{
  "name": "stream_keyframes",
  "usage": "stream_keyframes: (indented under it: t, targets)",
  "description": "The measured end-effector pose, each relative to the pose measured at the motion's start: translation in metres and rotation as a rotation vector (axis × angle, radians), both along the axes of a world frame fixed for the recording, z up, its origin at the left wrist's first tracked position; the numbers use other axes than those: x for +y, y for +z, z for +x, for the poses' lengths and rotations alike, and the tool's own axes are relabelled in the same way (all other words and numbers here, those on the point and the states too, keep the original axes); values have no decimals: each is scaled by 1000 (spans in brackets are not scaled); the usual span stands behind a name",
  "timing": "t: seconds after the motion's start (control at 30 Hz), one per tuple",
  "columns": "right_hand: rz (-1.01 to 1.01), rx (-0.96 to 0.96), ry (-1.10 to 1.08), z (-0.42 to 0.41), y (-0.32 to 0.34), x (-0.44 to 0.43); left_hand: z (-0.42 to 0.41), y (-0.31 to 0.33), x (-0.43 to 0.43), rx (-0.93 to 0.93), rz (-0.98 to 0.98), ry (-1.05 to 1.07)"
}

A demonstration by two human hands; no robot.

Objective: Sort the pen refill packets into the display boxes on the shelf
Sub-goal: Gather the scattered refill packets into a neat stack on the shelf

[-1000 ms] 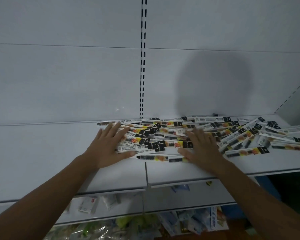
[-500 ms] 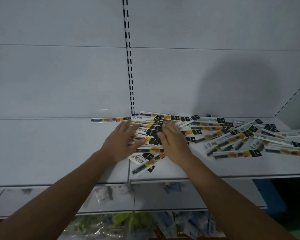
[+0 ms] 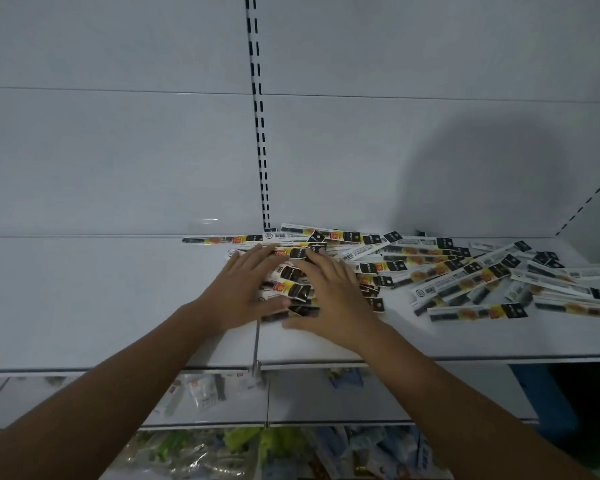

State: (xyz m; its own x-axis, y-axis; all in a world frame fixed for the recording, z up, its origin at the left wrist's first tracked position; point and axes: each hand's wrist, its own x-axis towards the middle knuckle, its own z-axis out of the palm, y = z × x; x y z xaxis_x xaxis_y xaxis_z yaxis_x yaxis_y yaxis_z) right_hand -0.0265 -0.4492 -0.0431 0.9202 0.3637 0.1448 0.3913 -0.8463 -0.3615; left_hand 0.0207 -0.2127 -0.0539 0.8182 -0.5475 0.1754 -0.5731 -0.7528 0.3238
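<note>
Packets lie in a loose heap on the white shelf, from the middle out to the right side. They are long and thin, and they point many ways, some on top of others. No boxes can be seen, so none of the packets look sorted yet. The left hand and the right hand lie flat on the left end of the heap, close side by side, with a small bunch of packets under and between them. It looks like the person is pushing that bunch together so the packets line up and can be lifted as one. That is likely why the hands press down and do not pick: the packets look thin and smooth, and one alone would be hard to lift off the flat shelf. The left fingers are straight and a little spread, and they rest on top of the packets; the thumb lies by the near edge of the bunch. The right fingers are straight too and close together, and they press on the packets. Neither hand is curled round anything. The rest of the heap, on the right, is not touched by either hand. Below, a lower shelf holds small bags, too blurry to tell apart.
</note>
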Motion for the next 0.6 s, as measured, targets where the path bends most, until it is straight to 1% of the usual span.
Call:
stream_keyframes:
  t: [0.07,0.13,0.17,0.27,0.33,0.4,0.43,0.5,0.53,0.6]
  targets:
    - [32,-55,-93,7,-3,6,1,-1,-5,0,-188,27]
    - [64,-86,-178,13,-4,11,2,1,-4,25,-343,-5]
    - [72,-82,-203,14,-2,12,2,3,0,19,-341,-37]
    - [74,-13,-225,10,4,1,6,10,23,-71,-127,-96]
    - [31,68,-208,5,9,-24,12,12,39,5,-13,-60]
    - [-39,217,-238,5,16,-56,19,9,50,77,57,-59]
    - [-73,277,-268,6,19,-70,22,6,51,89,73,-74]
    - [-107,328,-303,11,21,-90,28,3,48,105,61,-111]
    - [-74,349,-300,13,21,-95,31,3,44,116,46,-126]
    - [54,386,-287,12,19,-95,36,3,33,152,-1,-149]
